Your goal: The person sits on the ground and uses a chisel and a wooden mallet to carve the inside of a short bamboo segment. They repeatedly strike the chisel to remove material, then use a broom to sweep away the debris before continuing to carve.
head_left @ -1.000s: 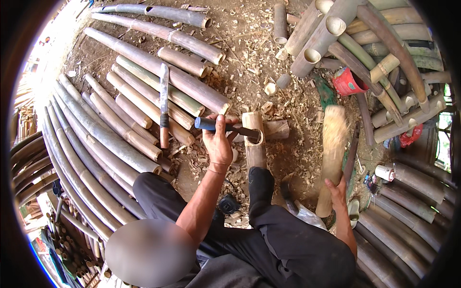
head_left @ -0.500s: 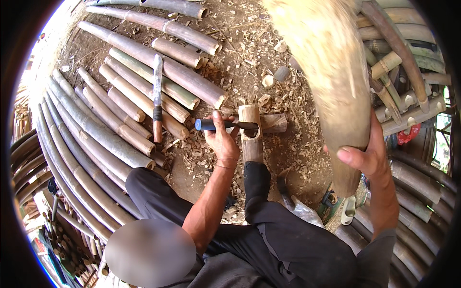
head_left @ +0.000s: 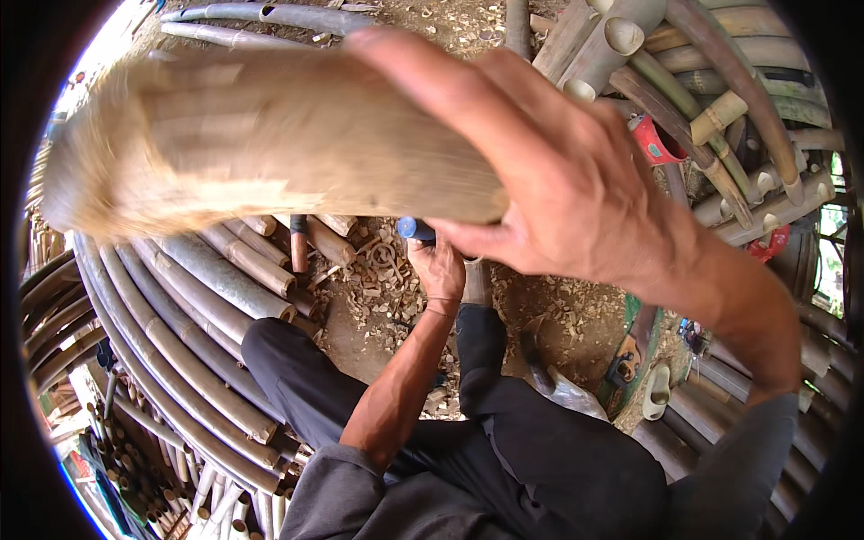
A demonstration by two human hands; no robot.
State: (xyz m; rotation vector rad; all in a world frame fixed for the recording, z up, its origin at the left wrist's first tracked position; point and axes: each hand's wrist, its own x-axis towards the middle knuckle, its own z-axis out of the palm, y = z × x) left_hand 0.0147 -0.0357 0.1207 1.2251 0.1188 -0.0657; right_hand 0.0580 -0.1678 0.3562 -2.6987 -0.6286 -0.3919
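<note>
My right hand [head_left: 549, 171] grips a thick, pale wooden club [head_left: 270, 144], raised close to the camera and lying across the upper half of the view. Its blurred blunt end points left. Below it, my left hand [head_left: 439, 268] is closed on the blue handle of a knife [head_left: 412, 229] down by the ground. The blade and the short bamboo piece it was set on are hidden behind the club and my right hand. My legs in dark trousers stretch forward beneath both hands.
Long bamboo poles [head_left: 171, 333] curve along the left side, shorter cut lengths [head_left: 243, 261] lie beside them. More bamboo tubes [head_left: 630, 45] are stacked at the upper right near a red container [head_left: 652, 144]. Wood chips [head_left: 378, 288] cover the dirt. A sandal [head_left: 657, 391] lies at the right.
My right hand has lifted the wooden club from the ground at the right up to head height, swinging it across the view. My left hand has kept the knife in place.
</note>
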